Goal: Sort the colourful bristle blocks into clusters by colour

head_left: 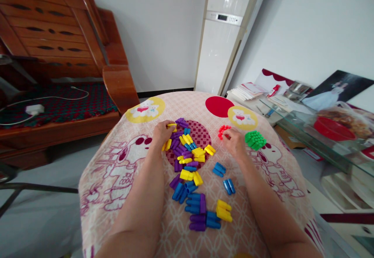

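Note:
A heap of yellow, purple and blue plastic pegs (pixel 189 172) lies in the middle of a patterned cloth. My left hand (pixel 162 132) rests at the heap's far left edge, fingers curled round a yellow peg (pixel 172 125). My right hand (pixel 234 141) is curled at a small cluster of red pegs (pixel 223 131), fingertips pinching them. A tight group of green pegs (pixel 255 139) stands just right of that hand.
The cloth-covered table (pixel 117 180) drops off on the left toward a wooden bench (pixel 58 67). A glass table (pixel 321 133) with a red bowl (pixel 333 129), papers and a photo stands to the right. A white tall appliance (pixel 219 40) is behind.

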A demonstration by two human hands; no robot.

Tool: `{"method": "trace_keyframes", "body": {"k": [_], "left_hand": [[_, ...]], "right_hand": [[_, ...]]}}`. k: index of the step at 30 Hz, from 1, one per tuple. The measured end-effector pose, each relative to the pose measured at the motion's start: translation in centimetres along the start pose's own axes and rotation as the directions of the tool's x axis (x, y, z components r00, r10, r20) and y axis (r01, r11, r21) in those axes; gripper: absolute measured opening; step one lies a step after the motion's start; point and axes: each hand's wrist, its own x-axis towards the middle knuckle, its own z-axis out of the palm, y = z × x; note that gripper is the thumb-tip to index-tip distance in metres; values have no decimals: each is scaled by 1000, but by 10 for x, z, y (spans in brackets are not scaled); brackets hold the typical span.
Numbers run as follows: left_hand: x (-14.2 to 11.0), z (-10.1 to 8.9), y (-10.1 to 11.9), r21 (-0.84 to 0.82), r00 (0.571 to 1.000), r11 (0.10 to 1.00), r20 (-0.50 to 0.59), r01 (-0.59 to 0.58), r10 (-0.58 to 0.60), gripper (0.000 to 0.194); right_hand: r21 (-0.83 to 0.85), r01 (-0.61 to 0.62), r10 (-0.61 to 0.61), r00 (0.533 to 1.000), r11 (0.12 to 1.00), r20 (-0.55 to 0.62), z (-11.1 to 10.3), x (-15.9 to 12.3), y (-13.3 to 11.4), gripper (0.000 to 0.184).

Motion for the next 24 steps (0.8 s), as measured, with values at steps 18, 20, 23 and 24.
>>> {"method": "trace_keyframes", "body": {"k": [18, 20, 23, 24], "left_hand": [[1, 2, -4, -37, 1000, 999, -9, -21, 20, 36], [2, 4, -5, -46, 1000, 999, -5, -19, 18, 36], [4, 6, -7, -78, 1000, 997, 3, -14, 14, 38], [4, 7, -7, -93, 1000, 996, 2, -16, 16, 38]], "right_hand": [[38, -78, 62, 944, 996, 324, -7, -29, -33, 24], [95, -83, 42, 928, 992, 371, -5, -38, -41, 23], [245, -132, 10, 897, 960, 443, -3, -46, -55, 22], [292, -158, 5, 885, 943, 465, -2, -47, -60, 22]]}}
